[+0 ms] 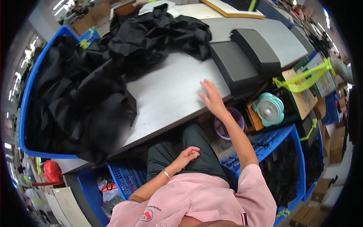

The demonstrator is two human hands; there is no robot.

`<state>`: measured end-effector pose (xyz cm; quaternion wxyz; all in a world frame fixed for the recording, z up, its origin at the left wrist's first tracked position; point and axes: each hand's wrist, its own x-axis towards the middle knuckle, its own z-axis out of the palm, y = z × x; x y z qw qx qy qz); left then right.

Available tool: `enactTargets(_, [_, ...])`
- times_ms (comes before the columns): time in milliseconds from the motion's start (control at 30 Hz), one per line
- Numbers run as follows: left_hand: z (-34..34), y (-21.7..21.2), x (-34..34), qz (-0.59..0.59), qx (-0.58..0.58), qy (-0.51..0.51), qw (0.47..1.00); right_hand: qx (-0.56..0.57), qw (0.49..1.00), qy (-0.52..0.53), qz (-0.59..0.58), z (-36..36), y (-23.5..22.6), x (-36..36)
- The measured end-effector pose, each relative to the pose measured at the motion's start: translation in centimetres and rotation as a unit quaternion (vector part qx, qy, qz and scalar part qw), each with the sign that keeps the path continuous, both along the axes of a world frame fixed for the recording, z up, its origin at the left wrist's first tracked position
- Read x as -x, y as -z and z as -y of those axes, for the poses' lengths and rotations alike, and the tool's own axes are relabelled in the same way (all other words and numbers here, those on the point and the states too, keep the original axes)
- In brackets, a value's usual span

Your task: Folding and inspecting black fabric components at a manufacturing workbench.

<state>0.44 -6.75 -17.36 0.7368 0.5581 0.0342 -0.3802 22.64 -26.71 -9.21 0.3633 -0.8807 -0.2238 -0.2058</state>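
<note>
My right hand (213,99) is over the front part of the pale worktable (170,89), fingers spread and holding nothing. Just beyond it lie two neat stacks of dark grey-black cut fabric pieces, a nearer stack (235,62) and a farther stack (257,47). My left hand (186,156) rests in my lap on my dark trousers, its fingers curled in with nothing showing in them. A large heap of loose black cloth (90,72) spreads across the left and back of the table, spilling out of a blue crate (25,98).
Below the table's right end are a small teal fan (269,109), a purple bin (238,115) and a blue crate (301,166) of black cloth. Another blue crate (90,198) stands by my left arm. A yellow-green strap (310,77) hangs at the right.
</note>
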Motion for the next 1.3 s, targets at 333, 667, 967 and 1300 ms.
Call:
enactTargets(333, [-1.0,-1.3,-0.5,0.014,0.031,-0.039,0.999,-0.271,0.908,0.025,-0.318,-5.2,1.2,-16.0])
enactTargets(667, [-3.8,-10.1,-10.1,0.185,0.089,-0.436,0.876,-0.302,0.860,-0.143,-0.386,-9.7,-4.1,10.6])
enactTargets(967, [-2.6,-12.7,-8.7,0.360,-0.187,-0.459,0.791,-0.027,0.998,-0.040,-0.031,-6.9,-6.2,21.2])
enactTargets(1300, [1.3,-18.8,-2.6,0.626,-0.184,-0.148,0.743,-0.085,0.981,-0.127,-0.120,-3.2,1.1,15.3])
